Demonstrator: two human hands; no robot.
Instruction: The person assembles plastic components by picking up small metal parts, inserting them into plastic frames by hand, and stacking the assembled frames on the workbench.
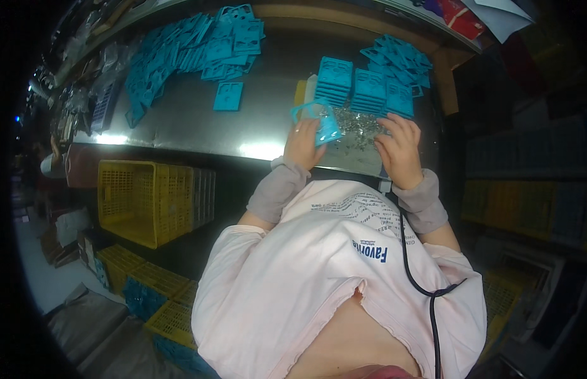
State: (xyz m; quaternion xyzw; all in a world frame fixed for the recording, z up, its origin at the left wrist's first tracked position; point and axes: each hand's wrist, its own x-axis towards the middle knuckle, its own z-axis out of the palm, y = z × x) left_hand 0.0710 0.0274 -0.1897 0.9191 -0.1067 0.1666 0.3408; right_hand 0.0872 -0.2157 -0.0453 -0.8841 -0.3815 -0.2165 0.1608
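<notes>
My left hand (302,144) grips a flat blue plastic plate with cut-out openings (330,131), tilted above the near part of the metal table. Beside it lies a loose heap of small shiny metal pieces (361,126). My right hand (402,150) is at the right edge of this heap, thumb and forefinger drawn together; whatever they pinch is too small to make out. Just beyond the heap stand neat stacks of similar blue plates (334,72), close to my right fingers.
A large jumble of blue plates (186,54) covers the far left of the metal table (179,120), with a single plate (228,96) apart from it. Another loose pile (399,60) lies at the far right. Yellow crates (155,202) stand below the table at left.
</notes>
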